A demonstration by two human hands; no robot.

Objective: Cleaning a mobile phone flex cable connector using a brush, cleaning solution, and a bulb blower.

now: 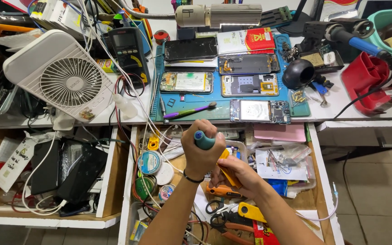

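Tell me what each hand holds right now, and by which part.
The left hand is fisted around the teal handle of a tool, near its top. The right hand grips a yellow tool around its middle; what kind it is cannot be told.

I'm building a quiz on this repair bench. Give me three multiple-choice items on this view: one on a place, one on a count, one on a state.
1. Where is the white fan?
A. left on the bench
B. in the open drawer
C. on the floor

2. How many phones lie on the blue mat?
A. two
B. five
C. nine

3. How is the left hand?
A. flat and open
B. out of view
C. closed on a teal handle

Answers:
1 A, it sits left of the mat.
2 B, one with a dark screen and four opened ones.
3 C, the fist wraps the handle, while the right hand grips a yellow tool.
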